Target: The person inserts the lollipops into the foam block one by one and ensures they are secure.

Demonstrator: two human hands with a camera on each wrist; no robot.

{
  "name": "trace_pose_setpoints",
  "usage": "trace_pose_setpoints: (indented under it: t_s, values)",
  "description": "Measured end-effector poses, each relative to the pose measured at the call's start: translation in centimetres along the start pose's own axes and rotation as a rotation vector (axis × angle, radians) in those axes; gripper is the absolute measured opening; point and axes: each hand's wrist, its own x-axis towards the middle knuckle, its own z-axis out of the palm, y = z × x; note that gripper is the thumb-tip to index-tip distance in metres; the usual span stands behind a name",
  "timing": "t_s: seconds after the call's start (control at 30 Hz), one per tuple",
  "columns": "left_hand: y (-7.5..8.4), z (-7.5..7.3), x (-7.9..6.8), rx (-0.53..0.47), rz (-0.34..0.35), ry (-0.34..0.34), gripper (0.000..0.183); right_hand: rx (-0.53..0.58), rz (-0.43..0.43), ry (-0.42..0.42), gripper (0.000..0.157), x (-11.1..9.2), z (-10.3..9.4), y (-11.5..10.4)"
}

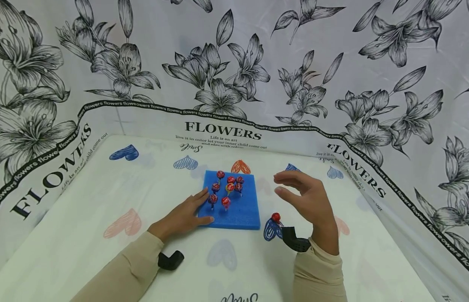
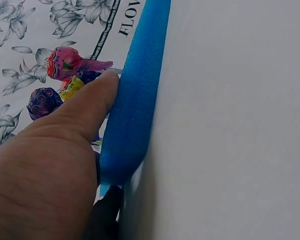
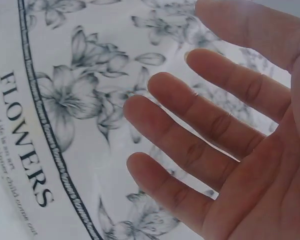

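Note:
A blue foam block [image 1: 243, 214] lies flat on the table, with several wrapped lollipops [image 1: 226, 203] standing in its top by their sticks. My left hand [image 1: 183, 216] rests on the block's left edge, fingers stretched out. In the left wrist view, the thumb of that hand [image 2: 45, 175] lies against the blue block [image 2: 135, 100], close to a pink-wrapped lollipop [image 2: 62, 63]. To the block's right my right hand [image 1: 307, 201] is raised above the table and holds nothing. The right wrist view shows its palm [image 3: 250, 170] and loosely spread fingers. Nearest below it lies a red lollipop [image 1: 276, 217], partly hidden.
A pale tablecloth [image 1: 143, 184] printed with hearts covers the table. Behind it hangs a white curtain [image 1: 272, 96] with black flower drawings and lettering. Black mounts are worn at the left wrist [image 1: 171, 260] and the right wrist [image 1: 294, 241].

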Motion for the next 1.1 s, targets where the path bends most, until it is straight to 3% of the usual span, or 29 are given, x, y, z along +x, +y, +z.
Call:
trace_pose_setpoints:
  t_s: [0.27, 0.5, 0.77, 1.0, 1.1]
  values:
    - [0.0, 0.0, 0.0, -0.002, -0.006, -0.005, 0.092, 0.047, -0.075, 0.092, 0.038, -1.3, -2.4, -0.4]
    - [0.0, 0.0, 0.0, 0.01, -0.006, 0.0, 0.092, 0.064, -0.007, 0.164, 0.035, -2.6, -4.3, -0.1]
    - [0.0, 0.1, -0.1, 0.008, -0.009, 0.003, 0.092, 0.049, 0.154, 0.078, 0.037, -3.0, -5.2, 2.3]
    - [0.0, 0.2, -0.2, 0.008, -0.009, 0.008, 0.093, -0.046, 0.416, -0.063, 0.042, -3.3, -4.7, 6.5]
    - [-0.1, 0.1, -0.2, 0.012, 0.008, 0.01, 0.092, -0.089, 0.473, -0.108, 0.043, -3.3, -4.4, 7.5]
